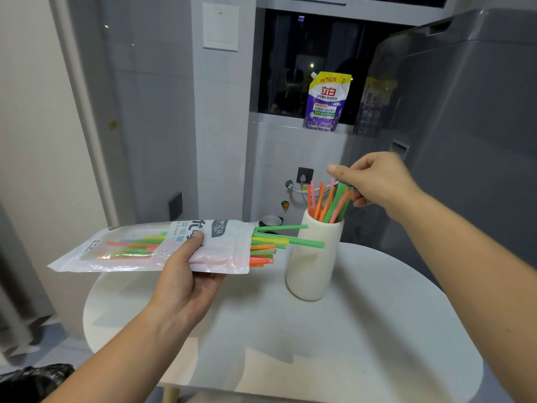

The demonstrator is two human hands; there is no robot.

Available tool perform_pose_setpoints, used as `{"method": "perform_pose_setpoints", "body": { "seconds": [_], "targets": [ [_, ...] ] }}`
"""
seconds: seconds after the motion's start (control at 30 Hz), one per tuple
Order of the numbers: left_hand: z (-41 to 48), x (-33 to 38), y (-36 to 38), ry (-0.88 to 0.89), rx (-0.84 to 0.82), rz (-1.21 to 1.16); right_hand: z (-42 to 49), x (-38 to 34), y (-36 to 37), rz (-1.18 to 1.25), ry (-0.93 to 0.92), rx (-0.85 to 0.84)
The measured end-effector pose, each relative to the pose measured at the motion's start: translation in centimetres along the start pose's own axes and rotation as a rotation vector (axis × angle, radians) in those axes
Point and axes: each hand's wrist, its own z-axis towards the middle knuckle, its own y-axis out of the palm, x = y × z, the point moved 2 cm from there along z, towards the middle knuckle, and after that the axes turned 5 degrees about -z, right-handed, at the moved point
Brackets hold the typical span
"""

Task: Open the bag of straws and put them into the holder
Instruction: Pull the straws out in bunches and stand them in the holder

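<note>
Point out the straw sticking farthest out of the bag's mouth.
The long green straw, lowest of the two long greens, its tip crossing in front of the holder; the other straws poke out of the bag less.

Open straw bag [139, 248] horizontal, coloured straws [270, 245] protruding; cream holder [315, 257] upright, holding straws.

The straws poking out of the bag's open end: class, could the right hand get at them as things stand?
Probably yes. The straws jut from the bag toward the holder, with nothing between. But the right hand is gripping straws in the holder and must release first.
</note>
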Motion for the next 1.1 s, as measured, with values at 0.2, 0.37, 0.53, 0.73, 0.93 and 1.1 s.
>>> {"method": "perform_pose_setpoints", "body": {
  "seconds": [0.2, 0.37, 0.53, 0.73, 0.93, 1.1],
  "targets": [
    [-0.1, 0.1, 0.1, 0.005, -0.010, -0.006, -2.5, 0.0, -0.4, -0.086, -0.147, 0.296],
    [-0.4, 0.2, 0.4, 0.000, -0.026, -0.010, -8.3, 0.0, 1.1, -0.085, -0.275, 0.271],
    [-1.2, 0.1, 0.9, -0.007, -0.052, -0.004, -10.5, 3.1, 4.4, -0.162, -0.023, -0.033],
    [-2.1, -0.8, 1.3, -0.004, -0.109, 0.102, -10.7, 3.5, 6.4, 0.595, 0.205, -0.180],
    [-2.8, -1.6, 1.3, 0.051, -0.171, 0.224, -12.0, 3.1, 7.9, 0.550, 0.083, -0.309],
    [-2.9, -1.6, 1.2, 0.067, -0.159, 0.224, -12.4, 3.5, 8.0, 0.478, 0.040, -0.394]
  ]
}}
